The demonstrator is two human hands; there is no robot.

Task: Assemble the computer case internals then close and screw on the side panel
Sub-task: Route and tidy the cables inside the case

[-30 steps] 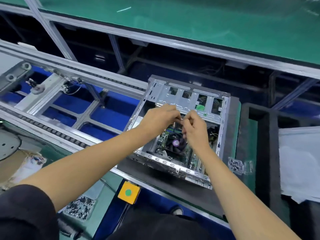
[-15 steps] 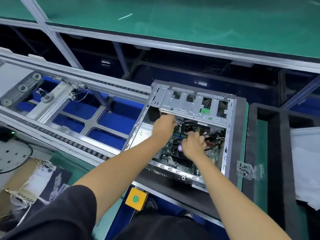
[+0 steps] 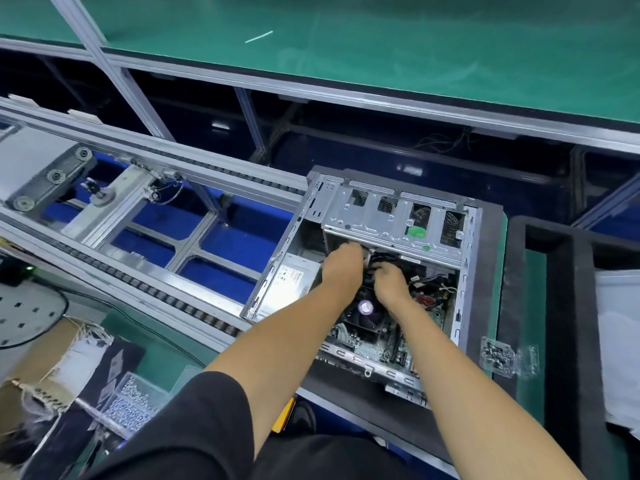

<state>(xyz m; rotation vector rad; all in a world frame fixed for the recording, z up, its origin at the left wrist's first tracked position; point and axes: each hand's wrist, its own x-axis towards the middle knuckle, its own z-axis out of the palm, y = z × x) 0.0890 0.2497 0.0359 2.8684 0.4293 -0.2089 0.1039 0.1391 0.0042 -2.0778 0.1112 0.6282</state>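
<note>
With the open computer case (image 3: pixel 388 271) lying on its black tray, both hands, left hand (image 3: pixel 343 268) and right hand (image 3: pixel 391 284), curl among the cables (image 3: pixel 381 259); grip contents cannot be told, so seat connectors squarely, without force.

A green-matted tabletop (image 3: pixel 415 46) spans the far side, edged in aluminium. Nearer runs a conveyor line (image 3: pixel 138 271) of silver rails and roller chains over blue panels. Black foam trays (image 3: pixel 561 306) sit at right; a cardboard box (image 3: pixel 31 368) at lower left.
</note>
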